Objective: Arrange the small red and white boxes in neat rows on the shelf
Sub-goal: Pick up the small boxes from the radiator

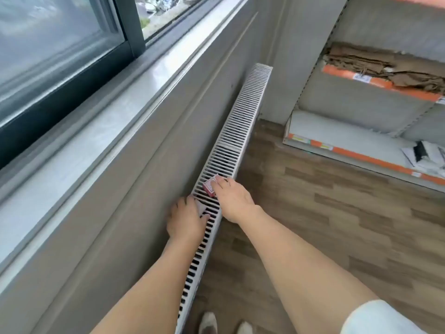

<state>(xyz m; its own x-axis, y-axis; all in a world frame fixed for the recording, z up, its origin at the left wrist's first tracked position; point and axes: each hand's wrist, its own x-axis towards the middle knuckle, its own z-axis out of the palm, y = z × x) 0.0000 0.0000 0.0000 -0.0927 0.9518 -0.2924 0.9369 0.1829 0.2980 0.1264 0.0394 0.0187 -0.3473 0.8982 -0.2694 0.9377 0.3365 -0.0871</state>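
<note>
A small red and white box lies on the slatted top of a white radiator under the window. My right hand reaches down onto it, fingers curled round its right side. Just nearer to me, my left hand lies on the grille with a second pale red box partly showing under its fingers and thumb. The shelf unit with orange edge strips stands to the right, well away from both hands.
A grey wall and a window sill run along the left. The upper shelf holds crumpled brown cardboard; the bottom shelf has white packets. Wood-look floor lies between radiator and shelves. My shoes show at the bottom.
</note>
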